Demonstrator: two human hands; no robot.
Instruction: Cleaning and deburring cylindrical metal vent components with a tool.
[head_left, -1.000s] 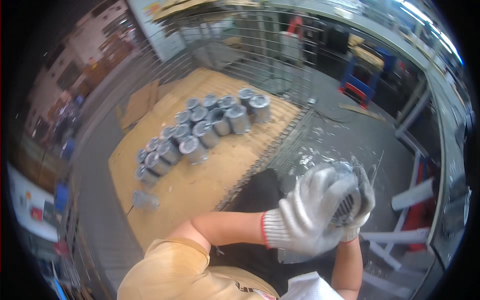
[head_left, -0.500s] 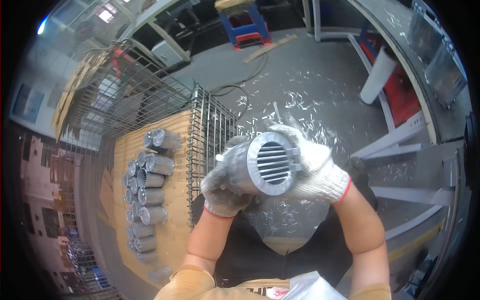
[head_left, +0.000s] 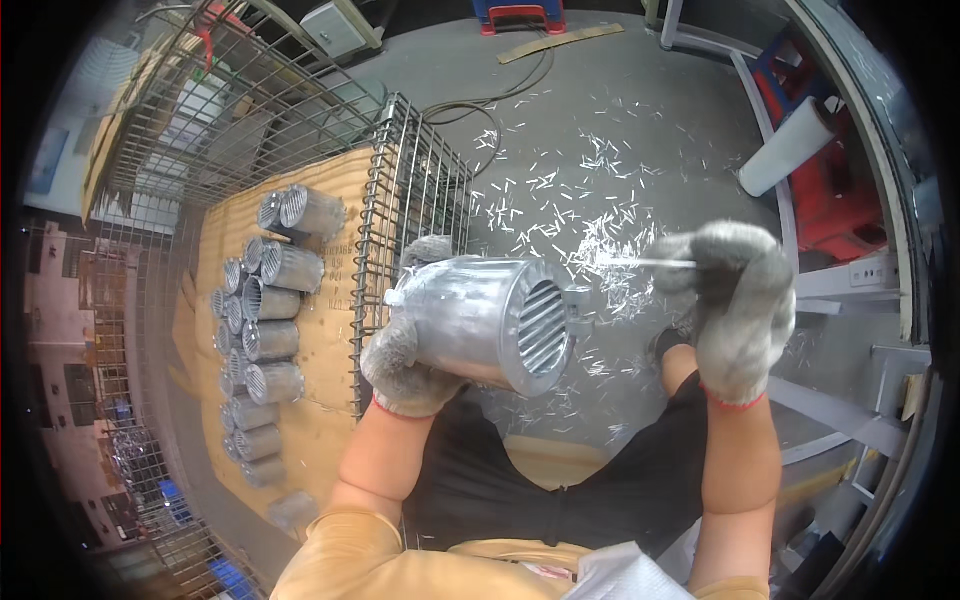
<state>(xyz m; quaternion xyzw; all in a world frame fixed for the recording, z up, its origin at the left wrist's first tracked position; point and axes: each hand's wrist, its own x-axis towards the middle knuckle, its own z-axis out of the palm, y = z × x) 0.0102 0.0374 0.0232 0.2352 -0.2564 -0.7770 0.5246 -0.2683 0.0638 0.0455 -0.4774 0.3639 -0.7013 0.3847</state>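
Note:
My gloved left hand [head_left: 400, 340] grips a silver metal cylinder [head_left: 465, 320] from its left side. The cylinder lies almost level, and its ringed, slatted end faces right and toward me. Off to the right, my gloved right hand [head_left: 740, 305] is closed around a thin, pale, straight rod [head_left: 635, 263]. The rod points left toward the cylinder's open end, with a gap between them. Its exact kind is unclear. Both gloves are grey-white knit with red cuffs.
At left, a wire mesh cage [head_left: 400, 150] holds several similar cylinders [head_left: 275, 340] on a cardboard sheet [head_left: 335, 350]. Small pale strips [head_left: 610, 240] litter the floor. A white roll [head_left: 787, 148] leans by a bench frame at right; a cable [head_left: 490, 100] lies beyond the cage.
My right hand has left the cylinder and moved right, with the rod now showing in it. The cylinder has turned so its slatted end faces further right; my left hand keeps hold. The view has shifted.

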